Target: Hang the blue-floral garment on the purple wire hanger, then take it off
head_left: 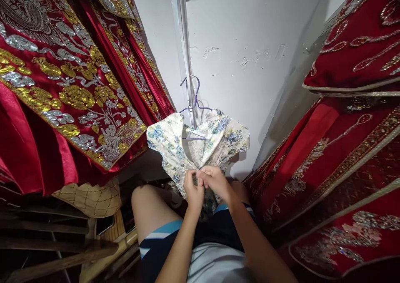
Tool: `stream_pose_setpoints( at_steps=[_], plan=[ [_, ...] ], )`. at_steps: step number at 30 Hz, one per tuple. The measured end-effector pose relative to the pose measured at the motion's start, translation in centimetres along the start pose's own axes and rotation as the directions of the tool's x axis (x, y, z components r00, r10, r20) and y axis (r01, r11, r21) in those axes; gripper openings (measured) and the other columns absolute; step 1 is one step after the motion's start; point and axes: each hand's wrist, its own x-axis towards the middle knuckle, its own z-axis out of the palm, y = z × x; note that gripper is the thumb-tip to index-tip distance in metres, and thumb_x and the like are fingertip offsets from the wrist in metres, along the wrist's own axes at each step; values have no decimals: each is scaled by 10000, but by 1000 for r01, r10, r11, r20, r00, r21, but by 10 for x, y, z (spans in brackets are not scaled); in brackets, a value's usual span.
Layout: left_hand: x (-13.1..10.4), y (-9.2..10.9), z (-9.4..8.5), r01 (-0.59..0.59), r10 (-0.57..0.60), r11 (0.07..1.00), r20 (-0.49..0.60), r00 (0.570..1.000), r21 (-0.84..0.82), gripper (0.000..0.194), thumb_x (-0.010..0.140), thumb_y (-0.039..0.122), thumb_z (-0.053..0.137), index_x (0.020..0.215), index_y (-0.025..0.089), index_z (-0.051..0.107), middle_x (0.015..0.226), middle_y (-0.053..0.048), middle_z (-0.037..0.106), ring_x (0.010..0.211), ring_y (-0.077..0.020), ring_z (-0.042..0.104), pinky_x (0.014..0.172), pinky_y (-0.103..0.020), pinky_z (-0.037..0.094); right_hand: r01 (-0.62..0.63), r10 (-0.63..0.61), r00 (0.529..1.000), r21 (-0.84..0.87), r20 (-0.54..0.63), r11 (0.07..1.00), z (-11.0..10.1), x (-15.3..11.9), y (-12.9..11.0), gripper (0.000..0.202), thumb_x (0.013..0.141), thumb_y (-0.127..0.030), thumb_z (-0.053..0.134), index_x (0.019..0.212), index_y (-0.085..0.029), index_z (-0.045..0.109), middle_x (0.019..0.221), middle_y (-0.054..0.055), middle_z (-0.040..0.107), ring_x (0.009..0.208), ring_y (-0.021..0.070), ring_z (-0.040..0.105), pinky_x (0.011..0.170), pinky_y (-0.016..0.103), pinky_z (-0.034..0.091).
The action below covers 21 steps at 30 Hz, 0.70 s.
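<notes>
A white dress (175,145) with a blue and yellow floral print hangs from a purple hanger (196,98) in front of me. Its lower part falls between my knees. At the bottom of its V-shaped neckline, my left hand (193,185) pinches the front of the dress. Right beside it my right hand (215,181) is closed on the same front edge, with thumb and fingertips together. The fingertips of both hands nearly meet. Whether a button or other fastener lies between them is too small to make out.
Red garments with gold and silver embroidery (78,95) hang on the left. More red beaded garments (312,166) fill the right side. A metal pole (184,45) runs down the white wall (250,33). Wooden slatted furniture (103,258) stands low at the left.
</notes>
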Motion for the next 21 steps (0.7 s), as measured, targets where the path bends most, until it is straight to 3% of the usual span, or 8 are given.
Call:
stream_pose_setpoints(
  at_steps=[3, 8, 12, 15, 16, 18, 19, 21],
  plan=[
    [5, 1, 1, -13, 15, 1000, 78, 997, -26, 171, 932, 229, 501, 762, 218, 484, 732, -9, 488, 714, -178, 500, 680, -281, 405, 16, -9, 998, 117, -61, 993, -7, 28, -36, 117, 775, -251, 666, 701, -160, 662, 539, -23, 596, 420, 74, 417, 414, 207, 323],
    [1, -3, 1, -32, 36, 999, 241, 970, -20, 186, 939, 246, 487, 753, 229, 493, 755, -28, 496, 744, -196, 501, 706, -294, 378, 219, -162, 960, 250, -229, 943, -12, 75, -103, 158, 777, -250, 698, 677, -133, 663, 576, -1, 606, 430, 44, 405, 386, 182, 265],
    [12, 0, 1, -88, 63, 995, 421, 905, 40, 164, 889, 185, 501, 729, 219, 514, 736, -27, 532, 720, -198, 524, 687, -292, 366, 263, -182, 940, 273, -289, 925, -14, 79, -124, 152, 807, -243, 670, 709, -129, 654, 529, -22, 572, 396, 37, 394, 368, 174, 231],
    [48, 27, -9, -96, 72, 995, 463, 883, 29, 38, 838, 180, 604, 834, 212, 583, 754, -21, 600, 720, -192, 567, 691, -283, 395, 279, -234, 950, 222, -206, 935, -19, 67, -120, 155, 813, -286, 686, 770, -140, 659, 536, -29, 577, 410, 48, 421, 381, 172, 264],
    [65, 41, -14, -100, 102, 995, 438, 893, -27, 111, 863, 201, 609, 974, 208, 601, 794, -25, 630, 750, -192, 593, 708, -281, 419, 294, -258, 948, 203, -186, 934, -20, 63, -118, 156, 816, -297, 688, 781, -149, 654, 539, -34, 576, 419, 53, 430, 393, 172, 284],
    [102, 70, -26, -206, 228, 972, 246, 942, -110, 289, 915, 242, 587, 1198, 192, 556, 846, -25, 653, 786, -182, 613, 755, -283, 449, 324, -296, 939, 162, -176, 932, -21, 56, -115, 156, 829, -302, 678, 774, -163, 637, 537, -43, 566, 431, 59, 436, 419, 178, 313],
    [119, 85, -31, -277, 290, 956, 174, 941, -94, 339, 935, 251, 564, 1267, 188, 543, 881, -30, 660, 789, -175, 612, 763, -283, 453, 334, -309, 935, 138, -176, 932, -21, 54, -114, 158, 839, -302, 664, 763, -168, 628, 534, -45, 559, 433, 62, 434, 429, 183, 319],
    [149, 108, -37, -375, 370, 927, 223, 902, -23, 275, 957, 255, 532, 1209, 174, 609, 893, -36, 674, 760, -164, 606, 751, -279, 450, 352, -333, 927, 90, -174, 932, -20, 56, -114, 166, 852, -302, 640, 748, -175, 616, 522, -49, 542, 435, 70, 429, 440, 196, 313]
  ],
)
